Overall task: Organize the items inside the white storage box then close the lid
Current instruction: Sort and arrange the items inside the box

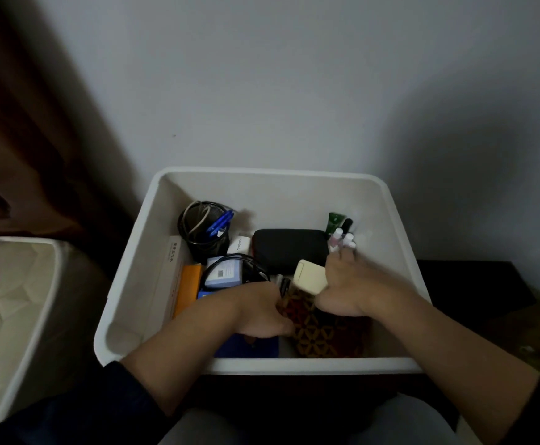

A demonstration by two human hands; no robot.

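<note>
1. both hands are inside the white storage box [127, 277]; its lid [12, 303] lies apart at the left, nearer the left hand [262, 313].
2. left hand curls around dark pens [284, 289].
3. right hand [352, 289] grips a cream case [310, 277] beside small bottles [342, 240].

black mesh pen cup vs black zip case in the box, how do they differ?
The pen cup stands upright at the box's back left with blue pens and a cable inside; the zip case lies flat mid-box, closed. The cup is see-through mesh, the case solid. Both are black and untouched by the hands.
</note>
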